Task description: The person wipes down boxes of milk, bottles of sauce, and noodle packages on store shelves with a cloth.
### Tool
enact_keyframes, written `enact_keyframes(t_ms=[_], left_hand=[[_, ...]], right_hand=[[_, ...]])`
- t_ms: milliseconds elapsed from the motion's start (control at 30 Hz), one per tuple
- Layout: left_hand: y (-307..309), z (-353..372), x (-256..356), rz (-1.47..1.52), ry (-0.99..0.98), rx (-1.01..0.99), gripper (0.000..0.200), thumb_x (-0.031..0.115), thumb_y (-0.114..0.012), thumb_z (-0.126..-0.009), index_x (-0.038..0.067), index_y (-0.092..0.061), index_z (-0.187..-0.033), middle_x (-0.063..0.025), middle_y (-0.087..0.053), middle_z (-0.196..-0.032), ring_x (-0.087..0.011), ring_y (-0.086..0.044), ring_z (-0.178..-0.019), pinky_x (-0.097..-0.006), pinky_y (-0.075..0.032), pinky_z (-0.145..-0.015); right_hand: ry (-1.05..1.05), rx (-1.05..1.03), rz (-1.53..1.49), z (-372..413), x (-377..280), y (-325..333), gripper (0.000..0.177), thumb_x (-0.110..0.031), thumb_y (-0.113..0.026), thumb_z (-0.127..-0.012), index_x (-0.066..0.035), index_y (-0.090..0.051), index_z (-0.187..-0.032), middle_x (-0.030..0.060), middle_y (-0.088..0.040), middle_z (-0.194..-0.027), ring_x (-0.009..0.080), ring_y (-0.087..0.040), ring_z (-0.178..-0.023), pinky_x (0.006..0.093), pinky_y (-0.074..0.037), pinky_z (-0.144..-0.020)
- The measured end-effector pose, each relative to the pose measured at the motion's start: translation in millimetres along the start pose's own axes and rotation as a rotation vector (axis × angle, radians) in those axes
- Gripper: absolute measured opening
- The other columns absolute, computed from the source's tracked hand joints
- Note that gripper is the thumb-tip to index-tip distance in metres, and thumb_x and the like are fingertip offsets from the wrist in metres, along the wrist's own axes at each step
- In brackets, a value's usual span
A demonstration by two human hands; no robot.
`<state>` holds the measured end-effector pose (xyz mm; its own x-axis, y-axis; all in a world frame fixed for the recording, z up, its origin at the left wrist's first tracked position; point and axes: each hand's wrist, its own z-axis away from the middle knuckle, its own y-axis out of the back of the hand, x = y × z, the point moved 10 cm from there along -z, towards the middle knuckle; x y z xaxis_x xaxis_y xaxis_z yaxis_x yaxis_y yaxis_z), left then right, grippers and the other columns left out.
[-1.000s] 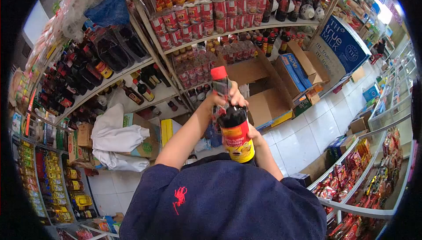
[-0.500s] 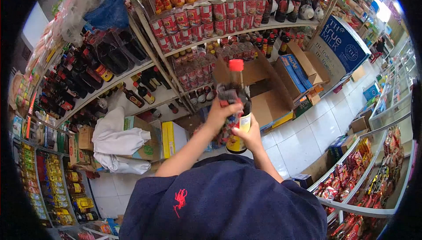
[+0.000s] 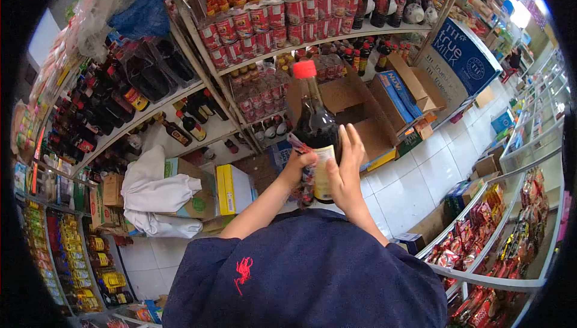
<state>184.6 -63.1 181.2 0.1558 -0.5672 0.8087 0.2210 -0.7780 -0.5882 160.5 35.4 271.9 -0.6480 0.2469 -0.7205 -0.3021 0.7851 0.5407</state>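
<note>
A tall bottle of dark liquid (image 3: 315, 125) with a red cap and a pale yellow label stands nearly upright in front of my chest. My right hand (image 3: 350, 171) is wrapped along its right side, thumb over the label and fingers pointing up. On the other side, my left hand (image 3: 294, 168) is closed on a dark red patterned cloth (image 3: 308, 191), which it presses against the bottle's lower left. Part of the cloth is hidden behind my fingers.
Shelves ahead hold stacked red cans (image 3: 258, 21) and dark bottles (image 3: 123, 93). An open cardboard box (image 3: 375, 132) lies beyond the bottle. White cloth (image 3: 159, 193) covers boxes at left, by a yellow-edged box (image 3: 231, 190). Packet-filled racks (image 3: 475, 238) stand at right.
The cloth has gone down from the bottle's upper part to its lower left side, with my left hand. The bottle has shifted slightly left and upward, and my right hand's fingers now point up along it.
</note>
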Motion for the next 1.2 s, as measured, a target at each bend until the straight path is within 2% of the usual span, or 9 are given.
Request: enact_keyframes(t_ms=[267,333,467,633,700,767,800,967,1200], left_hand=[[-13.7,6.3,-3.8,-0.02,0.15,-0.129,0.064,0.038,-0.065,-0.062,0.001,-0.047,-0.112,-0.0086,-0.059,-0.096,-0.0174,-0.058,-0.085,-0.0286,-0.046,-0.077],[-8.7,9.7,-3.2,-0.252,0.22,-0.078,0.069,0.031,-0.069,-0.059,0.002,-0.043,-0.117,-0.0085,-0.057,-0.098,-0.0165,-0.058,-0.081,-0.0263,-0.046,-0.073],[-15.6,9.2,-2.8,-0.369,0.218,-0.05,0.071,0.015,-0.075,-0.058,0.003,-0.039,-0.118,-0.0062,-0.054,-0.103,-0.016,-0.052,-0.095,-0.0295,-0.041,-0.084],[-28.3,1.1,-1.7,-0.68,-0.069,-0.193,0.087,0.014,-0.082,-0.049,0.002,-0.035,-0.121,-0.0063,-0.046,-0.114,-0.017,-0.044,-0.108,-0.0309,-0.032,-0.094],[-32.7,3.0,-10.2,-0.637,-0.083,-0.286,0.082,0.033,-0.075,-0.064,0.002,-0.031,-0.126,-0.0064,-0.045,-0.116,-0.0167,-0.04,-0.112,-0.0301,-0.028,-0.097],[-32.9,-2.3,-14.2,0.008,0.01,-0.306,0.075,0.057,-0.048,-0.079,0.003,-0.029,-0.128,-0.0072,-0.044,-0.117,-0.0171,-0.038,-0.114,-0.0298,-0.024,-0.099],[-44.6,-5.2,5.0,-0.213,-0.109,-0.204,0.076,0.064,-0.019,-0.083,0.003,-0.029,-0.127,-0.0079,-0.043,-0.117,-0.0178,-0.038,-0.113,-0.0301,-0.024,-0.098],[-77.6,8.1,51.4,-0.817,-0.491,0.077,0.046,0.04,-0.034,-0.09,0.001,-0.04,-0.115,-0.0145,-0.046,-0.112,-0.0254,-0.045,-0.106,-0.0324,-0.033,-0.09],[-64.8,1.0,59.6,-0.705,-0.56,0.07,0.034,0.028,-0.038,-0.089,-0.001,-0.052,-0.097,-0.0124,-0.057,-0.091,-0.0225,-0.054,-0.087,-0.0307,-0.039,-0.081]], right_hand=[[-0.171,-0.083,-0.849,-84.2,8.1,11.7,0.064,-0.023,-0.056,-0.08,0.002,-0.023,-0.13,0.0192,-0.04,-0.125,0.0249,-0.042,-0.113,0.0362,-0.032,-0.095],[-0.139,-0.288,-1.169,-92.9,-20.8,-2.4,0.044,-0.017,-0.058,-0.078,0.001,-0.041,-0.114,0.0147,-0.057,-0.097,0.0188,-0.057,-0.086,0.029,-0.043,-0.077],[-0.234,-0.22,-1.07,-86.2,-5.0,1.5,0.017,-0.011,-0.062,-0.074,-0.006,-0.046,-0.076,0.0023,-0.051,-0.057,0.0115,-0.052,-0.052,0.0236,-0.04,-0.052],[-0.195,-0.28,-1.001,-66.1,-11.0,7.7,0.021,-0.003,-0.066,-0.065,-0.006,-0.046,-0.068,0.0021,-0.05,-0.059,0.0105,-0.051,-0.05,0.0227,-0.04,-0.049],[-0.21,-0.196,-1.005,-55.7,-8.6,14.4,0.021,-0.004,-0.067,-0.066,-0.006,-0.046,-0.068,0.0023,-0.051,-0.059,0.0099,-0.05,-0.05,0.022,-0.039,-0.047],[-0.203,-0.131,-0.977,-44.2,-5.5,18.4,0.02,-0.004,-0.067,-0.067,-0.006,-0.047,-0.068,0.0026,-0.05,-0.058,0.0095,-0.05,-0.049,0.0214,-0.039,-0.046],[-0.199,-0.045,-0.981,-38.7,-1.7,23.2,0.02,-0.006,-0.068,-0.068,-0.006,-0.048,-0.068,0.001,-0.05,-0.06,0.0076,-0.049,-0.052,0.0208,-0.038,-0.049],[-0.062,0.286,-0.778,-21.7,12.2,37.5,0.019,-0.011,-0.069,-0.068,-0.005,-0.052,-0.069,-0.002,-0.05,-0.065,0.0053,-0.045,-0.061,0.02,-0.036,-0.056],[0.001,0.34,-0.94,-15.1,13.0,43.2,0.017,-0.007,-0.067,-0.069,-0.004,-0.051,-0.07,0.0004,-0.052,-0.065,0.0074,-0.049,-0.06,0.0203,-0.04,-0.057]])
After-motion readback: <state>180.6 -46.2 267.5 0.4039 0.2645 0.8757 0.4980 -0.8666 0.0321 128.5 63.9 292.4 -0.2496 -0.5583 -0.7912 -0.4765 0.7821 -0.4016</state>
